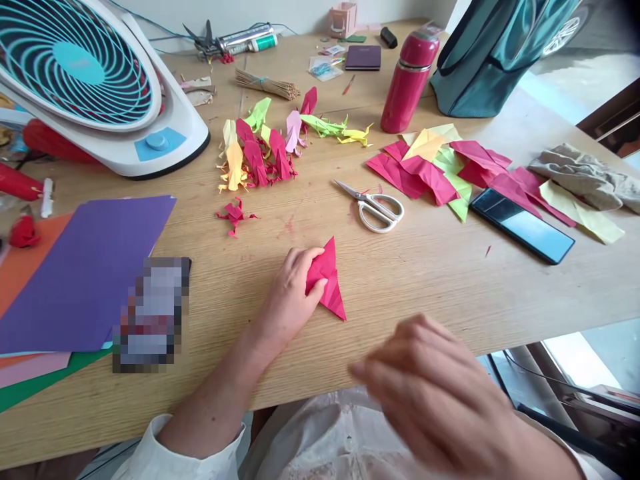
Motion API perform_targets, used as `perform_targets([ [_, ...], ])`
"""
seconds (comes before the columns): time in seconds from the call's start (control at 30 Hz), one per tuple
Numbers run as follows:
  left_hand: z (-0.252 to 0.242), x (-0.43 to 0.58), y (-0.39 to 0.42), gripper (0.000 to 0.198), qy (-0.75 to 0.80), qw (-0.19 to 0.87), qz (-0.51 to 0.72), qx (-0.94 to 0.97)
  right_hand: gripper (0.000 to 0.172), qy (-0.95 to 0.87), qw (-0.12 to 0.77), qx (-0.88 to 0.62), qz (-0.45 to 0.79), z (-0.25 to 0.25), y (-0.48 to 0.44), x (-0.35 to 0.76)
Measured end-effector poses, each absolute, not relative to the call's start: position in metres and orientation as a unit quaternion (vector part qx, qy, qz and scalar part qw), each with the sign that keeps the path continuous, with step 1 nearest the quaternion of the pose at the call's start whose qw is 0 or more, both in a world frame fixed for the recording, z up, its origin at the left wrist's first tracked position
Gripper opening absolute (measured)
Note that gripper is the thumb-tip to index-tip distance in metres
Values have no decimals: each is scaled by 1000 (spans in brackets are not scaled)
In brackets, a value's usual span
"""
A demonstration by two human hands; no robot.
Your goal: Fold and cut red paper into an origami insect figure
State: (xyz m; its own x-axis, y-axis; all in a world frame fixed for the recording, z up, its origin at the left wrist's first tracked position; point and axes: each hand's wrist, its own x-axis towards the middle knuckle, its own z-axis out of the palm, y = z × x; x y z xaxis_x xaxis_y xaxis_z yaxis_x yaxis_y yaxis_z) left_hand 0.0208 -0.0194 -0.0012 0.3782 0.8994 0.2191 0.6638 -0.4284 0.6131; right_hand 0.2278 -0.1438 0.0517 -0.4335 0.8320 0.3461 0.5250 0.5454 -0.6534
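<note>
My left hand (293,290) rests on the wooden table (430,267) and pinches a folded red paper piece (330,283), a pointed triangular shape lying flat. My right hand (430,393) hovers near the table's front edge, smeared by motion, fingers loosely extended toward the left with nothing seen in them. White-handled scissors (375,205) lie just beyond the red piece. A small crumpled red origami figure (234,215) sits to the upper left of my left hand.
Several folded origami figures (265,147) lie mid-table. Loose red and yellow paper squares (435,167) lie at right by a phone (523,225) and red bottle (410,80). Purple card sheets (90,267), a fan (100,87) and a teal bag (495,53) stand around.
</note>
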Motion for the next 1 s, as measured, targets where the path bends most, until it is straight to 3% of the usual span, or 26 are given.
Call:
perform_targets([
  [0.23,-7,22,-19,42,479,180,241,825,37,-838,275,-433,187,-5,-104,238],
  [0.57,-6,18,-18,33,451,179,229,844,45,-879,168,-408,179,-5,-95,233],
  [1.0,-7,19,-25,37,443,106,227,860,48,-883,155,-409,170,-7,-96,234],
])
